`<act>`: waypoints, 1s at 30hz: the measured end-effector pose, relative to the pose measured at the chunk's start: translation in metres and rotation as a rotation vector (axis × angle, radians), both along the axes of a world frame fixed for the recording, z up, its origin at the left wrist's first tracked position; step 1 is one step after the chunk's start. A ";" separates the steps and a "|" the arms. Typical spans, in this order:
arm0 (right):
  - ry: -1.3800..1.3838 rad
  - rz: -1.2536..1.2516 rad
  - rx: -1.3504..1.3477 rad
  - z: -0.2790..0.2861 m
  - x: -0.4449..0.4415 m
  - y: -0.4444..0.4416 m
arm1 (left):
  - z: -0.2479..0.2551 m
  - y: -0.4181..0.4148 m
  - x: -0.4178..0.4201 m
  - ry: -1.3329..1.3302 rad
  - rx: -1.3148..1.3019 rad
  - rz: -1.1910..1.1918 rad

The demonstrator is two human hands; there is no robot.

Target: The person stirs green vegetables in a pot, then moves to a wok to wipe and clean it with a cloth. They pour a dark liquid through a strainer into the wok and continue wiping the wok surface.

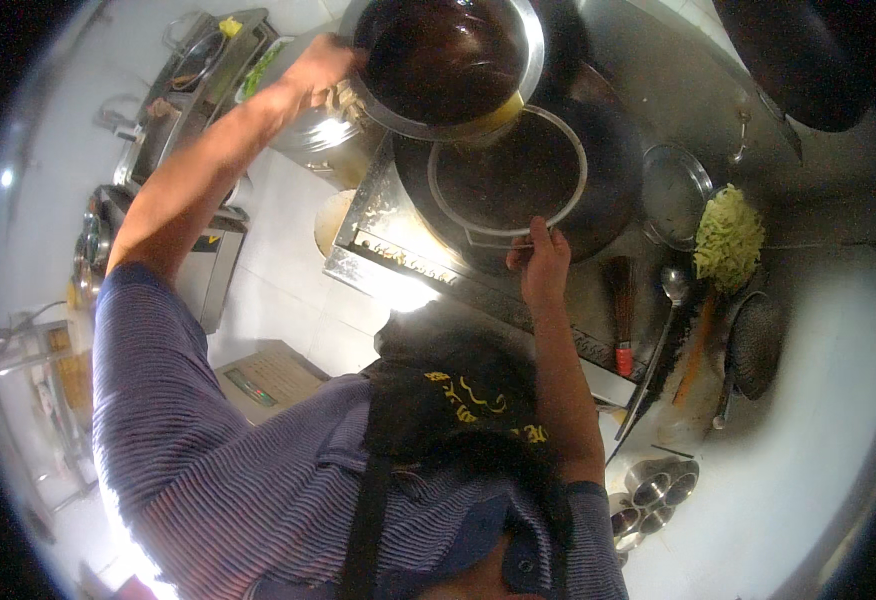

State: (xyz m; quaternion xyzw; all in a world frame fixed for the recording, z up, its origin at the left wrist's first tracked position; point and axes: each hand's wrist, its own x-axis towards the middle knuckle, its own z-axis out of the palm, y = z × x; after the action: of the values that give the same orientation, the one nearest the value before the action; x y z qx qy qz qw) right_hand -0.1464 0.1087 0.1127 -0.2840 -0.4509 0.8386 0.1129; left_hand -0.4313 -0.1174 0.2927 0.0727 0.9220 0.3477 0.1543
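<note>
My left hand [324, 66] grips the side of a wide steel pot [400, 126], with a crumpled cloth [344, 101] at the grip. Dark liquid fills much of the pot, which tips toward the right. Yellowish liquid gathers at its lower right rim, and any stream below is hard to make out. Pinched in my right hand [543, 262] is the handle of a round sieve [509, 184]. Its ring lies beneath the pot's lip, over a large dark wok [610, 165] set in the steel stove [393, 225]. The pot covers the wok's far left part.
Right of the wok are a metal bowl [674, 191], shredded pale-green vegetable [729, 238], a red-handled brush [622, 352], a ladle [674, 286] and a perforated skimmer [757, 345]. Steel cups [655, 491] stand nearer me. A steel vessel [318, 146] and food trays [160, 135] are at left.
</note>
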 end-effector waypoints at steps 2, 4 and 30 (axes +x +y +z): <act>0.030 0.051 0.012 -0.002 0.004 0.007 | -0.003 0.001 0.001 0.039 0.051 0.030; 0.047 0.079 0.028 -0.002 0.007 0.013 | -0.008 -0.001 -0.006 0.069 0.039 0.026; 0.013 0.103 0.054 0.009 0.028 0.028 | -0.035 0.008 -0.028 0.057 0.258 0.001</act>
State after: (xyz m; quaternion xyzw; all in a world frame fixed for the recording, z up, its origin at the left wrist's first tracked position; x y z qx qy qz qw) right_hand -0.1188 0.1366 0.1221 -0.2518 -0.4867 0.8326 0.0801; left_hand -0.4597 -0.1090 0.2574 0.1014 0.8737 0.4612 0.1173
